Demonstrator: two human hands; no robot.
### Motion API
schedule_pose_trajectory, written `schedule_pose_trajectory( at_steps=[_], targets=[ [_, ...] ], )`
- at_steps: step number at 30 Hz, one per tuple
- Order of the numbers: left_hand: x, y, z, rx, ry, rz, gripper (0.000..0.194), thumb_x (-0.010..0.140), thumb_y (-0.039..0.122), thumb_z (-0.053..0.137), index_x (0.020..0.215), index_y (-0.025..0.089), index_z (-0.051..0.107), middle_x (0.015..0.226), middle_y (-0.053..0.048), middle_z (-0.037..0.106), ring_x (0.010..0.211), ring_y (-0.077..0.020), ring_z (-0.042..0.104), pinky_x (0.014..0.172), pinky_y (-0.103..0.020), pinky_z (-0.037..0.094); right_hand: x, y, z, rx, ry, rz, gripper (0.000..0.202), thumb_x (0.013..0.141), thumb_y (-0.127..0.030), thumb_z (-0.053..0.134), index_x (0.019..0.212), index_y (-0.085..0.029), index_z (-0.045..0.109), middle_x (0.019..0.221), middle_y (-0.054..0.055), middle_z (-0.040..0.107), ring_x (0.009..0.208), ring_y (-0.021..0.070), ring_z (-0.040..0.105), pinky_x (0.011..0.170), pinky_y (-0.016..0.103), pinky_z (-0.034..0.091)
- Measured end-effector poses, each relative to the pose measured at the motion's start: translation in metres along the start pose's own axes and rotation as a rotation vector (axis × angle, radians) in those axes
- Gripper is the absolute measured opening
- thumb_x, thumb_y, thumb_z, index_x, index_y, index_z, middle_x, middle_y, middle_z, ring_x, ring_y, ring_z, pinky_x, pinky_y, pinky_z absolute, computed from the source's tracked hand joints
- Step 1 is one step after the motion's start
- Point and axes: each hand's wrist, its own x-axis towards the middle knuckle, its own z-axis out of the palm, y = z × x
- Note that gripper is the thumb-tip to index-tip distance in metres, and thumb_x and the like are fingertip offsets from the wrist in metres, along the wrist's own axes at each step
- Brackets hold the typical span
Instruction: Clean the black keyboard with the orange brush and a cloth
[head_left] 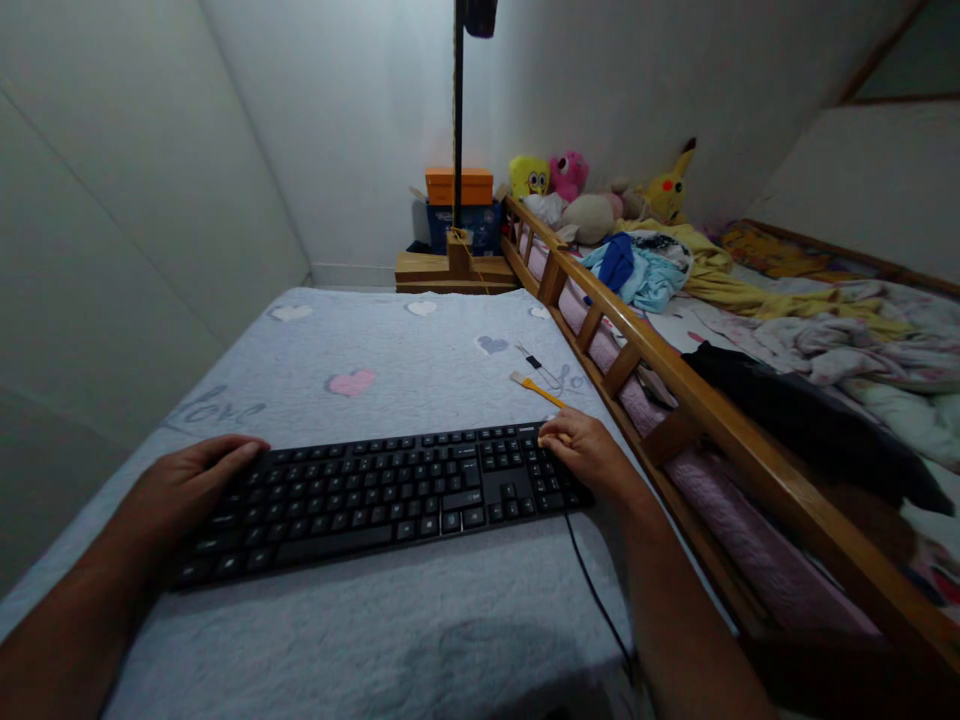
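Observation:
A black keyboard (360, 500) lies slightly tilted across the light blue quilted cover (315, 620), its cable running down at the right. My left hand (184, 485) rests on the keyboard's left end, its fingers wrapped over the edge. At the other end, my right hand (589, 447) is closed over the upper right corner, pinching something small and tan that I cannot make out. Just beyond that hand lies a brush with a yellow handle (541, 391) and pale bristles. A small black tool with thin metal ends (533, 362) is beside the brush.
A wooden rail (637, 330) runs along the right side. Past it, a bed holds clothes (649, 270), blankets and plush toys (667, 195). An orange box (459, 186) sits on a blue box at the back, near a dark upright pole (457, 110). A wall stands at the left.

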Motion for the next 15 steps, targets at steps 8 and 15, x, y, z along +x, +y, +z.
schedule_pose_trajectory(
  at_steps=[8, 15],
  targets=[
    [0.0030, -0.0043, 0.0001, 0.009, 0.011, 0.027, 0.051, 0.068, 0.061, 0.056, 0.093, 0.020, 0.075, 0.099, -0.007, 0.078, 0.097, -0.0311, 0.069, 0.083, -0.037, 0.051, 0.0011, -0.0011, 0.0019, 0.001, 0.058, 0.016, 0.013, 0.087, -0.015, 0.061, 0.082, -0.021, 0.071, 0.089, 0.005, 0.067, 0.089, 0.0198, 0.063, 0.081, 0.032, 0.047],
    [0.0034, -0.0080, 0.0014, -0.011, -0.008, 0.024, 0.052, 0.071, 0.060, 0.057, 0.099, 0.019, 0.073, 0.104, -0.007, 0.077, 0.100, -0.0302, 0.068, 0.087, -0.036, 0.049, 0.0002, -0.0057, 0.0015, 0.027, 0.009, -0.025, 0.013, 0.088, -0.016, 0.061, 0.080, -0.020, 0.070, 0.083, 0.005, 0.065, 0.083, 0.0194, 0.062, 0.078, 0.032, 0.047]
  ],
)
